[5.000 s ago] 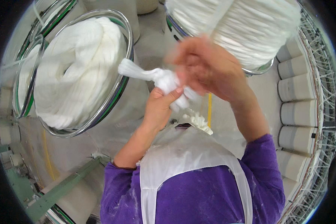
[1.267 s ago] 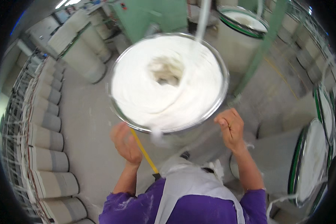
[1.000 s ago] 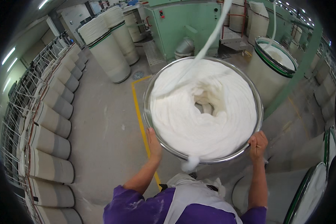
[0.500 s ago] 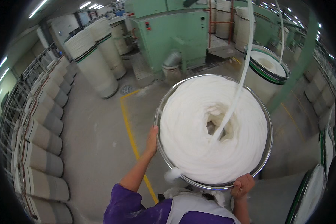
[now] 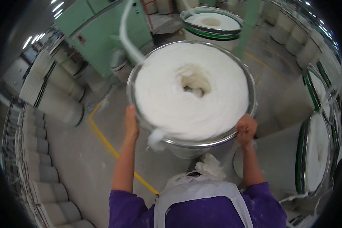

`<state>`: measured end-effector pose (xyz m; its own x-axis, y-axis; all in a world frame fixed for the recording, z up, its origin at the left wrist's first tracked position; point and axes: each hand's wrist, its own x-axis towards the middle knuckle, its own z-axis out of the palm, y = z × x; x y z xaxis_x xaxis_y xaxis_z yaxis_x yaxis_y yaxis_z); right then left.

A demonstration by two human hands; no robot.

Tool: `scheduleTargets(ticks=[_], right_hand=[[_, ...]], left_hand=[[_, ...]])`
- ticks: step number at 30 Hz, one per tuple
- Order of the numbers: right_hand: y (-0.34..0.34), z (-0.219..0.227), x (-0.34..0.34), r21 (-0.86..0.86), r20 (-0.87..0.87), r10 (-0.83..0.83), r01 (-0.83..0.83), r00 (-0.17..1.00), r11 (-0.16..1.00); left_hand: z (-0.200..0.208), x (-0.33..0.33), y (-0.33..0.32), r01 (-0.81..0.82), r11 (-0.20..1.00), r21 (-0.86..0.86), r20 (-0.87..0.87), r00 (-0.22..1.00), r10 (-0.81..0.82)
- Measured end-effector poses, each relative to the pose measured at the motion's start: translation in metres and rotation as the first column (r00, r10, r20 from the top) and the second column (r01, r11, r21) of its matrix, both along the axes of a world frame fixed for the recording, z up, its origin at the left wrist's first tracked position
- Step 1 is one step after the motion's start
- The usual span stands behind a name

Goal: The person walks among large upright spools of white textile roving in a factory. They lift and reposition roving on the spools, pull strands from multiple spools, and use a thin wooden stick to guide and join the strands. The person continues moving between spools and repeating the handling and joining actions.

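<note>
A tall can (image 5: 180, 152) with a shiny metal rim stands before me, filled with thick coils of white fibre sliver (image 5: 159, 95) around a hollow middle. At the rim's left side is my left hand (image 5: 131, 123), its fingers pressed along the edge and partly hidden. My right hand (image 5: 246, 128) is closed around the rim at the near right. One loose sliver strand (image 5: 129, 36) rises from the can's far left edge, blurred. A small fluffy tuft (image 5: 155, 140) hangs on the near left rim.
Another full can (image 5: 211, 24) stands just beyond mine, beside a green post (image 5: 249, 30). Close on the right are more filled cans (image 5: 317, 152) with green bands. A green machine (image 5: 106, 34) is at the far left. Rows of cans (image 5: 51, 192) line the left, past a yellow floor line (image 5: 106, 142).
My view has swung right. The strand that rose from the can's middle now leaves at its far left edge. My right hand sits farther up the right side of the rim.
</note>
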<state>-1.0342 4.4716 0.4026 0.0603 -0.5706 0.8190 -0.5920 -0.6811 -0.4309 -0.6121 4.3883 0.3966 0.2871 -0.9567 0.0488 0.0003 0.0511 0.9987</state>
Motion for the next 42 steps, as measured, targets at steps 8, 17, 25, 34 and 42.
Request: scheduleTargets(ticks=[8,17,25,34,42], right_hand=[[-0.084,-0.029,-0.079,0.018,0.157,-0.072,0.07,0.985,0.997],[-0.05,-0.045,-0.07,0.072,0.156,-0.236,0.227,0.959,0.971],[0.016,-0.058,0.017,-0.097,0.057,-0.459,0.462,0.887,0.881],[0.045,-0.017,0.186,0.066,0.09,-0.611,0.607,0.786,0.792],[0.094,-0.142,0.194,0.571,0.063,-0.99,0.809,0.125,0.139]], left_hand=[[0.008,-0.066,-0.026,-0.088,0.995,0.054,0.237,0.969,0.073],[0.003,-0.036,-0.014,0.132,0.991,0.023,0.24,0.961,-0.134],[-0.011,0.05,-0.028,0.353,0.934,0.058,0.259,0.898,-0.356],[-0.021,0.162,-0.053,0.541,0.84,0.038,0.043,0.839,-0.542],[-0.112,0.311,-0.07,0.668,0.616,0.417,0.201,0.593,-0.78]])
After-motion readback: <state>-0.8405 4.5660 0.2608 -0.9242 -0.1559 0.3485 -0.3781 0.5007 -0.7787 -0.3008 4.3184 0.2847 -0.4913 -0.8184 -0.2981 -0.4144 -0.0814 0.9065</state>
